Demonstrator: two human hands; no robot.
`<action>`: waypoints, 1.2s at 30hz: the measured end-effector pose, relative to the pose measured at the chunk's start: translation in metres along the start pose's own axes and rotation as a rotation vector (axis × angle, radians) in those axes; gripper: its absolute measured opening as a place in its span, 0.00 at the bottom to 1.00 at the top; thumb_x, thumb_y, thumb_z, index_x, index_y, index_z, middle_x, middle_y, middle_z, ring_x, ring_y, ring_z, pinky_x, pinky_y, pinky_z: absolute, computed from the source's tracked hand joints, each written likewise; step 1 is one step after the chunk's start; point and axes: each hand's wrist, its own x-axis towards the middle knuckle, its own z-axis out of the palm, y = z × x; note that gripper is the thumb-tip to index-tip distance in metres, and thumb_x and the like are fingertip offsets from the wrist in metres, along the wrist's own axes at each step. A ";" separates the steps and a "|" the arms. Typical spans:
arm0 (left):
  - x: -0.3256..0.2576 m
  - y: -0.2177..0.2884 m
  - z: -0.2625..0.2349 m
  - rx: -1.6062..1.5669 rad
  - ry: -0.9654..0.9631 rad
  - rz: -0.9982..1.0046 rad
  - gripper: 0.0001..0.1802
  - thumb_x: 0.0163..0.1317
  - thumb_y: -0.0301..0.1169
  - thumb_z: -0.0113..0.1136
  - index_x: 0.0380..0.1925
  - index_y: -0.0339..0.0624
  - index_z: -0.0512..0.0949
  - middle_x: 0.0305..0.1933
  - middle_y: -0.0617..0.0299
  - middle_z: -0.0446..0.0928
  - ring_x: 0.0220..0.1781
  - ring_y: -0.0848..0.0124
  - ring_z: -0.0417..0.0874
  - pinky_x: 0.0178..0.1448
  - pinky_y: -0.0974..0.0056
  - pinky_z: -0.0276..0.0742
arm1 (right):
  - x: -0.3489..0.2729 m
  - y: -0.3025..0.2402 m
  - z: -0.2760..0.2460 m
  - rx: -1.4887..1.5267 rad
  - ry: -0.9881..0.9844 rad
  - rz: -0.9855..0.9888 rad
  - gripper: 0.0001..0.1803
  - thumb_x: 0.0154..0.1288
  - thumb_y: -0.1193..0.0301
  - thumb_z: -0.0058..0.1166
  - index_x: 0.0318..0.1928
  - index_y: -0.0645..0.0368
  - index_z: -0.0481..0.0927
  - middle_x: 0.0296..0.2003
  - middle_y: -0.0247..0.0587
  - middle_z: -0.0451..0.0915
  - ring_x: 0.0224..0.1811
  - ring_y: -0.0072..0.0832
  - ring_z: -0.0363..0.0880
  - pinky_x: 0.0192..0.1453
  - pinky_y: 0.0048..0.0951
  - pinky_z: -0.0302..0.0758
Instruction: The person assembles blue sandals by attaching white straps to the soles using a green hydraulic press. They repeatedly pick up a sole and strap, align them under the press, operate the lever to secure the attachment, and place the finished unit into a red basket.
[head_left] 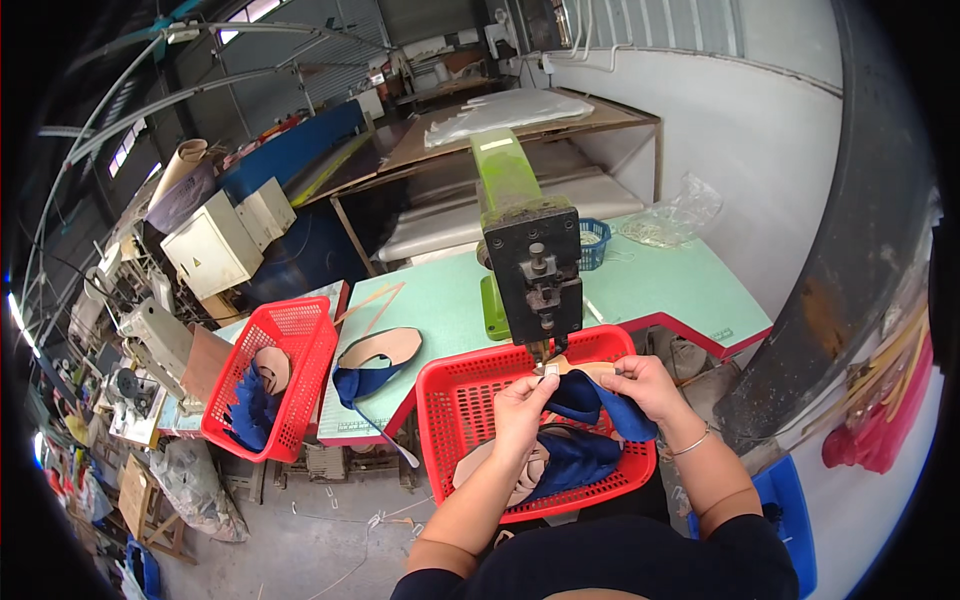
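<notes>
**Shoe upper held under the press head**

Both hands pinched one blue-and-tan shoe upper (590, 392), the left hand (522, 400) gripping its left end, the right hand (640, 385) its right end, fingers closed on the material. The piece sat just below the tip of the black-and-green press machine (530, 262), above the near red basket (470, 400). To do this well, the fingertips probably needed to stay off to the sides of the tip, with the upper pulled flat. Room was tight: the basket's far rim lay against the green table (650, 285). Left, another upper (375, 360) and a second red basket (290, 345) lay well apart.
</notes>
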 end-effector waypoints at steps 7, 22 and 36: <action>0.000 -0.003 -0.001 -0.043 0.022 0.010 0.04 0.56 0.27 0.62 0.26 0.38 0.80 0.29 0.65 0.79 0.31 0.80 0.76 0.40 0.74 0.69 | 0.004 -0.010 0.001 -0.054 -0.025 -0.031 0.07 0.57 0.71 0.60 0.28 0.63 0.78 0.22 0.30 0.77 0.23 0.12 0.71 0.26 0.16 0.67; -0.002 -0.013 -0.007 -0.060 0.005 -0.011 0.09 0.58 0.30 0.61 0.34 0.35 0.81 0.35 0.64 0.80 0.37 0.80 0.76 0.46 0.74 0.69 | 0.074 -0.095 -0.017 -0.922 -0.388 -0.101 0.19 0.51 0.59 0.61 0.32 0.65 0.81 0.20 0.35 0.77 0.23 0.20 0.71 0.30 0.24 0.68; 0.001 -0.028 0.006 -0.044 -0.003 0.035 0.09 0.60 0.31 0.59 0.33 0.35 0.80 0.30 0.66 0.79 0.30 0.81 0.76 0.37 0.75 0.70 | 0.182 -0.080 -0.003 -0.990 -0.617 -0.242 0.10 0.42 0.74 0.62 0.29 0.63 0.83 0.22 0.36 0.81 0.25 0.22 0.77 0.30 0.25 0.71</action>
